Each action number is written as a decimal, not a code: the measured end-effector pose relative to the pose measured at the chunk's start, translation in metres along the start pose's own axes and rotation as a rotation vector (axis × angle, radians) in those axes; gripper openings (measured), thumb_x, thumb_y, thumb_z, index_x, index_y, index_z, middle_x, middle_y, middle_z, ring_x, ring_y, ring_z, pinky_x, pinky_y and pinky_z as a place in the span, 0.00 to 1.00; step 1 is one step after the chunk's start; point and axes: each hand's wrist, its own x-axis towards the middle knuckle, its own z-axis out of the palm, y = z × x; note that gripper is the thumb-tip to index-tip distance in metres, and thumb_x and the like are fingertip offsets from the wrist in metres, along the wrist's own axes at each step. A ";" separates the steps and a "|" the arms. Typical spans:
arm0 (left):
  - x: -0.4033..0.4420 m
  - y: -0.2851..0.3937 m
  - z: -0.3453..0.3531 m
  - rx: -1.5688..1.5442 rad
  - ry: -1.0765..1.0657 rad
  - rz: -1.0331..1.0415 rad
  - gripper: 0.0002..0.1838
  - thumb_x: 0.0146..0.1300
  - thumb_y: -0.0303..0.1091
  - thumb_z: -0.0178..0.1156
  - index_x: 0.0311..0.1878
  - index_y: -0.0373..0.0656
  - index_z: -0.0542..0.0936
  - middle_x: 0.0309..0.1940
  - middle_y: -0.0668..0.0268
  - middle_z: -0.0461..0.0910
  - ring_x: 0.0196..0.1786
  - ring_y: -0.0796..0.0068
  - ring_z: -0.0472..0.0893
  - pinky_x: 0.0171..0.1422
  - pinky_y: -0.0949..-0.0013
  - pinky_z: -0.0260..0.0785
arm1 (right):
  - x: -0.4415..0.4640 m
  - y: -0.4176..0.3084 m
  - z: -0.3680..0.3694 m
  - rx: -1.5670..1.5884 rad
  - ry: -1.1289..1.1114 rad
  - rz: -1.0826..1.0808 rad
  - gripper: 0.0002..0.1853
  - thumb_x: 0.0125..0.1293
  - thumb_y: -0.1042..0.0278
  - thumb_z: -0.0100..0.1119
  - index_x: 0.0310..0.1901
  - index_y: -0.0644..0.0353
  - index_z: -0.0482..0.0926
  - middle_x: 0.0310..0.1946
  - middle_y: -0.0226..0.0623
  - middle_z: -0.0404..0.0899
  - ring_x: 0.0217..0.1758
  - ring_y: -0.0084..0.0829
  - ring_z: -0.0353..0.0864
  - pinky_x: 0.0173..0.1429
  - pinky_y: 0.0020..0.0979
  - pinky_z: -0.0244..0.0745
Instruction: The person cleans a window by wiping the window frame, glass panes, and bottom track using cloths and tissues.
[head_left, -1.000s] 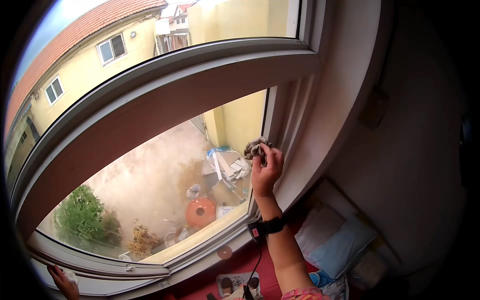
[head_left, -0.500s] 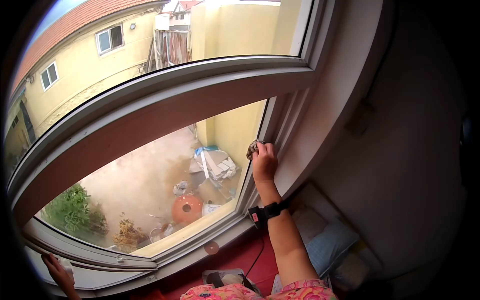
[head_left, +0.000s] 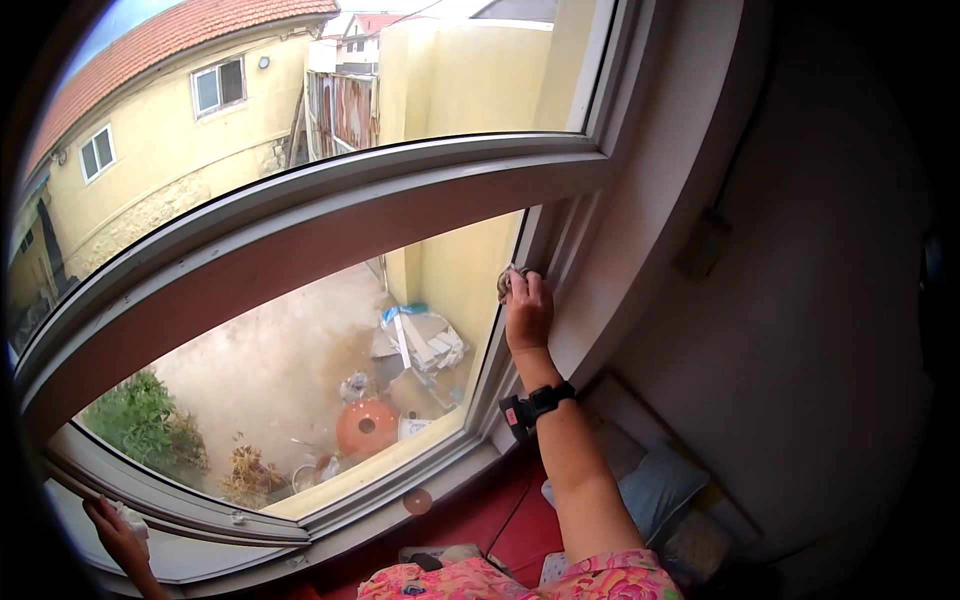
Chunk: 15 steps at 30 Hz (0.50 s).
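Rag [head_left: 505,287], bunched up with no clear long axis, sits at the right edge of the pane [head_left: 270,370], pinched in the fingertips of the right hand [head_left: 528,315]. That edge runs steeply, its upper end leaning right, and the right forearm reaches up from below the pane. The left hand [head_left: 118,535] is well apart, beyond the pane's lower left corner, closed around a white wad [head_left: 132,519] (how firmly, one cannot tell); from it, the rag lies up and right, across the pane.
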 end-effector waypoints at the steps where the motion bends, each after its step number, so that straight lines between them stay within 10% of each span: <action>1: 0.000 0.003 0.000 0.006 -0.004 0.005 0.21 0.74 0.39 0.44 0.63 0.35 0.63 0.54 0.42 0.73 0.56 0.45 0.74 0.57 0.59 0.67 | -0.024 0.003 0.008 -0.023 -0.104 0.020 0.14 0.58 0.74 0.58 0.46 0.54 0.78 0.37 0.36 0.74 0.43 0.41 0.76 0.47 0.37 0.75; 5: -0.001 0.014 0.005 0.029 0.013 0.025 0.22 0.74 0.39 0.43 0.64 0.35 0.62 0.54 0.41 0.73 0.57 0.45 0.74 0.57 0.58 0.67 | -0.026 -0.012 0.001 0.155 -0.237 0.296 0.12 0.58 0.74 0.57 0.45 0.56 0.79 0.37 0.38 0.74 0.42 0.42 0.77 0.46 0.38 0.75; 7: -0.003 0.015 0.008 0.040 0.031 0.039 0.21 0.74 0.39 0.43 0.63 0.35 0.63 0.53 0.41 0.74 0.56 0.44 0.74 0.56 0.57 0.67 | 0.030 -0.029 -0.031 0.283 0.181 0.160 0.10 0.58 0.74 0.56 0.43 0.59 0.79 0.36 0.41 0.74 0.41 0.44 0.77 0.45 0.41 0.74; 15: -0.002 0.030 0.004 0.041 0.059 0.083 0.17 0.74 0.38 0.43 0.57 0.35 0.65 0.47 0.42 0.75 0.52 0.42 0.75 0.52 0.55 0.67 | 0.108 -0.054 -0.019 0.326 0.312 0.323 0.10 0.60 0.81 0.51 0.43 0.63 0.78 0.26 0.43 0.75 0.37 0.46 0.78 0.44 0.39 0.74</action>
